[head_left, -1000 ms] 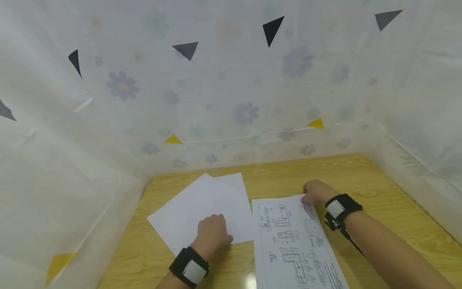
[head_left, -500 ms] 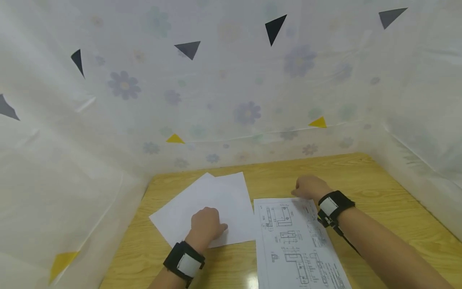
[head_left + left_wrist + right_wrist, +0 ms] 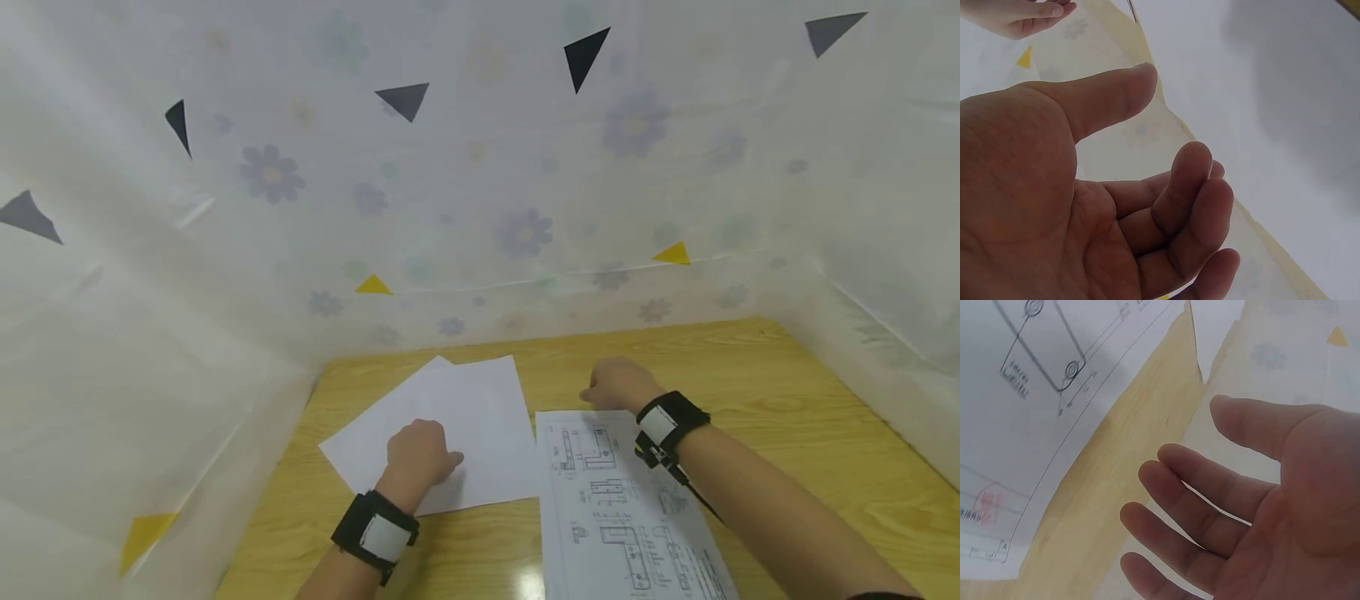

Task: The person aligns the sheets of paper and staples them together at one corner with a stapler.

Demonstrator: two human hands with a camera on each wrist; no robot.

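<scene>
My left hand hovers over two overlapping blank white sheets on the wooden table. In the left wrist view the left hand has loosely curled fingers and holds nothing, with the blank paper beyond it. My right hand is just past the far edge of a printed technical drawing that lies right of the blank sheets. Seen from the right wrist, the right hand is relaxed and empty above bare wood, beside the drawing.
A white plastic sheet with faint flowers and small triangles walls in the table at the back and on both sides. Bare wood stretches to the right of the drawing. Both wrists wear black bands.
My right hand has slid left from the drawing's far right corner to beyond its far edge. The left hand has drifted slightly left and farther onto the blank sheets.
</scene>
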